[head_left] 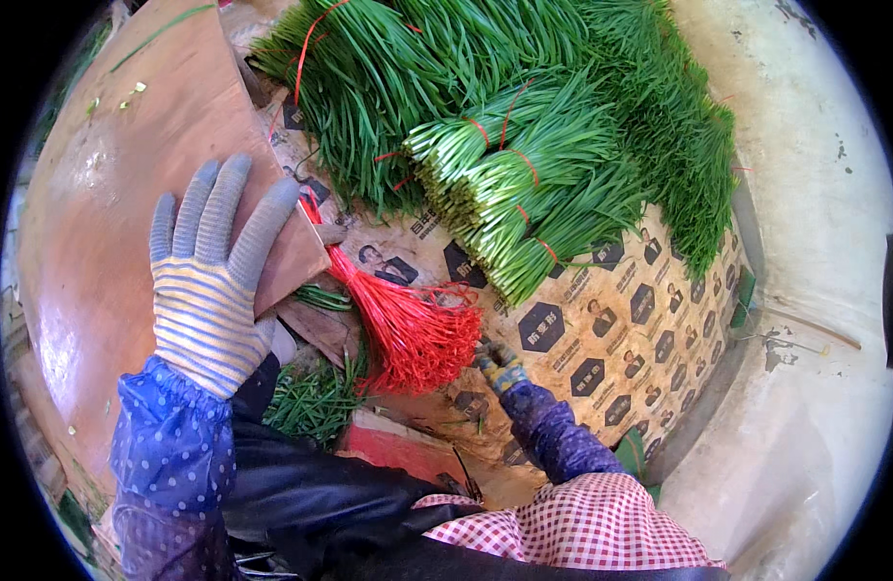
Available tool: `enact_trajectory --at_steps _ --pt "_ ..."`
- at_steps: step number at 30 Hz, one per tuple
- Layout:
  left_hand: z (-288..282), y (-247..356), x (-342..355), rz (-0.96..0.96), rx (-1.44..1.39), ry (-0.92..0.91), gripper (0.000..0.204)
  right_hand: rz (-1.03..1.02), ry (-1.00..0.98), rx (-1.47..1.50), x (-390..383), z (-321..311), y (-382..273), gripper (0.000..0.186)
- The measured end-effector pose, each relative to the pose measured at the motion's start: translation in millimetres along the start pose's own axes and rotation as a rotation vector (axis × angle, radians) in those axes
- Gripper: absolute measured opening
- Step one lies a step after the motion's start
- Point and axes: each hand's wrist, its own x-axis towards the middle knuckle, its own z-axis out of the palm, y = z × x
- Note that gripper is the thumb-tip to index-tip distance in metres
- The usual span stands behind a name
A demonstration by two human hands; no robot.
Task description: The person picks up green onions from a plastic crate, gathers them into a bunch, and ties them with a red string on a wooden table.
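Observation:
My left hand (pixel 209 281), in a striped glove with grey fingers, lies with its fingers stretched out on the corner of a brown board (pixel 98 208). Beside that corner hangs a thick bunch of red plastic ties (pixel 422 334), its strands fanning out at the lower end. At the bunch's right edge my right hand (pixel 503 368), also gloved, has its fingers drawn together at the strand ends; the fingertips are partly hidden. Farther off lie several bundles of garlic chives (pixel 509 198), bound with red ties, their pale cut ends facing left and toward me.
More green chives (pixel 446 58) are heaped at the back, reaching down the right side. Printed brown sheeting (pixel 601 339) covers the surface under them. A pale, worn wall-like edge (pixel 795 387) borders the right. Loose green scraps (pixel 316 402) lie below the board's corner.

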Motion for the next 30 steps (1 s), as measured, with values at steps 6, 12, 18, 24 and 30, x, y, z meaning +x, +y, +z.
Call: enact_trajectory --at_steps 6,12,18,24,30 --pt "8.5 -1.0 -0.8 -0.003 0.002 0.002 0.083 0.317 -0.073 -0.576 8.1 42.3 -42.4 0.040" --pt "-3.8 -2.0 -8.5 -0.045 0.007 -0.048 0.094 0.290 -0.125 -0.310 3.8 46.7 -31.6 0.022" --pt "3.7 -2.2 -6.6 0.000 -0.059 -0.010 0.102 0.614 -0.170 0.119 -25.8 1.6 -87.3 0.016" --pt "6.2 3.8 -0.2 0.069 -0.144 0.060 0.098 0.847 -0.553 -0.702 -83.4 -127.1 -16.2 0.034" --pt "-8.6 -15.4 -20.2 0.083 -0.210 0.083 0.082 0.221 -0.537 -1.414 -72.0 -121.2 -158.8 0.027"
